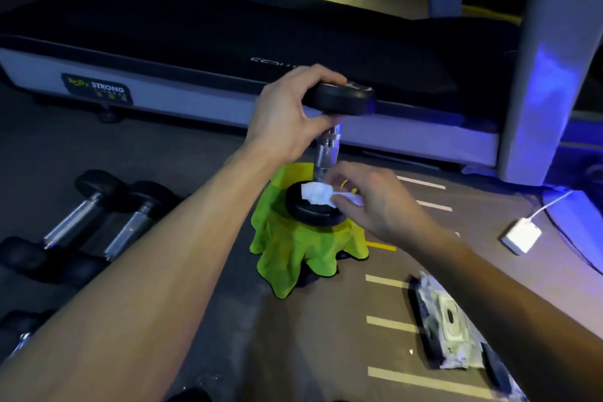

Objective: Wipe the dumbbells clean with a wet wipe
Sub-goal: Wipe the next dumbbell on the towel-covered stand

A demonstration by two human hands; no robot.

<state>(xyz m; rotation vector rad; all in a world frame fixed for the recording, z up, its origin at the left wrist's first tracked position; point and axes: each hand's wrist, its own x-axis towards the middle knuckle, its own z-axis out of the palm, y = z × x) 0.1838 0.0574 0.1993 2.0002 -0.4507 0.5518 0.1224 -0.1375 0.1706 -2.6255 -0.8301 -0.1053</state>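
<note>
A black dumbbell (326, 147) with a silver knurled handle stands upright on a green cloth (293, 248) draped over something low on the floor. My left hand (287, 114) grips the rim of its upper head (342, 95). My right hand (375, 202) pinches a crumpled white wet wipe (318, 194) and presses it onto the top face of the lower head (310, 212), beside the handle's base.
Several other dumbbells (94, 219) lie on the floor at the left. A pack of wet wipes (450, 330) lies at the lower right. A treadmill (195, 42) spans the back, its upright post (548, 59) at right. A white charger (522, 235) with cable lies right.
</note>
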